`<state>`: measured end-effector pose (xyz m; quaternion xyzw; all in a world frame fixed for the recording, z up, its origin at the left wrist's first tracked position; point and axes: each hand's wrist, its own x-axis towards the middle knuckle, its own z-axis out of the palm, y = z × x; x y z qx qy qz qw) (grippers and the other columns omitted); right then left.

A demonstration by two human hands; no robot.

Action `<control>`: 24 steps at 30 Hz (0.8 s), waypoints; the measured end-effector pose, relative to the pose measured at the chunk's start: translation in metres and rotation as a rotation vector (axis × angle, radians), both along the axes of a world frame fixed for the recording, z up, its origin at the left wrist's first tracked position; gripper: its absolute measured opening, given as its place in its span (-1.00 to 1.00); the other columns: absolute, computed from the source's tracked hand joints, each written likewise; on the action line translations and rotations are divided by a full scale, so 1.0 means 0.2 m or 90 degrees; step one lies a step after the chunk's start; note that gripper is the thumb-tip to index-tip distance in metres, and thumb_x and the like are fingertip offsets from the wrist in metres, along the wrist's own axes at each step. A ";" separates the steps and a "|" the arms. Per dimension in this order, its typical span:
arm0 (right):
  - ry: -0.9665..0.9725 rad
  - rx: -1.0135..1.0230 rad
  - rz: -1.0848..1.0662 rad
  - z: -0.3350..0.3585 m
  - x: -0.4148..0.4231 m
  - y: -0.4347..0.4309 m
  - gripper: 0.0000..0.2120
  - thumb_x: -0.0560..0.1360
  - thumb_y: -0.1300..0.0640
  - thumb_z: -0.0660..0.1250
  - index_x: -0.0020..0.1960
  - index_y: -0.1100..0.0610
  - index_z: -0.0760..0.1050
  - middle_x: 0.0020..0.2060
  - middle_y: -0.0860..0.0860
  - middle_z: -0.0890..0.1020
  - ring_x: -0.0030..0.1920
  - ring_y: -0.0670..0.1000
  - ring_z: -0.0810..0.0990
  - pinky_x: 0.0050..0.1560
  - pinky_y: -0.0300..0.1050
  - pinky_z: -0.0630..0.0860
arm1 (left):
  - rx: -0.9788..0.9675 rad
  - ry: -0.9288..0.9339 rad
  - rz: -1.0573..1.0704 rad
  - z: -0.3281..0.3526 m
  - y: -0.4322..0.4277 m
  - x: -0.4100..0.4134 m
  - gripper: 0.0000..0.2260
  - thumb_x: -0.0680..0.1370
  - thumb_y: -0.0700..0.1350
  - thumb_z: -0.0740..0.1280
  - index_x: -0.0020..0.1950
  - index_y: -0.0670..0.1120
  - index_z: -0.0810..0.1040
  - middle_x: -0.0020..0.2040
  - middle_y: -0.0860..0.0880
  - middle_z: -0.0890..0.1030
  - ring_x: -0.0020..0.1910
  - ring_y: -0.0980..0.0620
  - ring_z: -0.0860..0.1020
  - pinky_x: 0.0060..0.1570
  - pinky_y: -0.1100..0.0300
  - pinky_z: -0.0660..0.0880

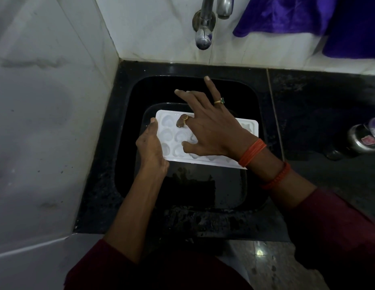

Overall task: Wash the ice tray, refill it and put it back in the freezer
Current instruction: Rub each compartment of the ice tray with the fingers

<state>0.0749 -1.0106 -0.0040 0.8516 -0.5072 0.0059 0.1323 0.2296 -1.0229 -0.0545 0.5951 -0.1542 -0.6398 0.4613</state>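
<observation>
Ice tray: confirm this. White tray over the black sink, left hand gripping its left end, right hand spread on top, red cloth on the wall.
Not quite: the head view shows the cloth is purple, not red. The rest stands: white ice tray over the black sink, left hand gripping its left end, right hand spread on top.

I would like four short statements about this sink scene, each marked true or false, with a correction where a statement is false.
1. The ice tray is white and has heart-shaped hollows. True.
2. The right hand grips a sponge. False: its fingers are spread on the tray and hold nothing.
3. The left hand holds the tray by its left edge. True.
4. The cloth hanging on the wall is green. False: the cloth is purple.
</observation>
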 end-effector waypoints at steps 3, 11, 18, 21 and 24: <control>-0.012 -0.008 -0.001 0.00 0.00 0.00 -0.48 0.38 -0.30 0.26 0.05 0.06 0.69 0.48 0.20 0.36 0.43 0.23 0.37 0.53 0.33 -0.20 | 0.007 -0.006 -0.005 -0.01 -0.01 0.00 -0.73 0.66 0.04 0.34 0.12 -0.15 0.66 -0.07 -0.12 0.73 -0.31 0.00 0.71 -0.42 0.19 0.59; 0.028 0.024 -0.006 -0.02 0.02 0.00 -0.38 0.40 -0.34 0.10 0.10 0.05 0.69 0.51 0.20 0.32 0.45 0.23 0.34 0.54 0.32 -0.22 | 0.014 0.021 -0.006 -0.02 -0.01 0.01 -0.71 0.67 0.04 0.32 0.12 -0.18 0.65 -0.08 -0.13 0.72 -0.29 -0.04 0.71 -0.40 0.16 0.61; 0.050 0.006 -0.032 0.02 0.01 0.00 -0.37 0.41 -0.39 0.14 0.08 0.05 0.69 0.51 0.24 0.31 0.45 0.25 0.35 0.54 0.36 -0.15 | 0.001 0.004 -0.014 0.03 0.01 0.02 -0.74 0.67 0.06 0.32 0.03 -0.11 0.65 -0.12 -0.08 0.73 -0.34 0.02 0.71 -0.42 0.19 0.60; 0.063 -0.007 -0.045 0.03 0.00 0.00 -0.36 0.42 -0.41 0.12 0.10 0.02 0.69 0.51 0.23 0.31 0.45 0.24 0.34 0.54 0.36 -0.18 | -0.001 -0.002 -0.017 0.04 0.01 0.02 -0.74 0.67 0.06 0.31 0.06 -0.13 0.65 -0.09 -0.10 0.72 -0.34 0.03 0.71 -0.43 0.20 0.59; 0.055 -0.023 -0.034 0.03 0.00 0.01 -0.41 0.44 -0.39 0.17 0.02 0.05 0.70 0.48 0.23 0.36 0.44 0.25 0.36 0.54 0.37 -0.15 | -0.001 0.003 -0.022 0.05 0.01 0.02 -0.74 0.67 0.06 0.31 0.06 -0.11 0.65 -0.08 -0.10 0.73 -0.27 -0.02 0.72 -0.40 0.17 0.62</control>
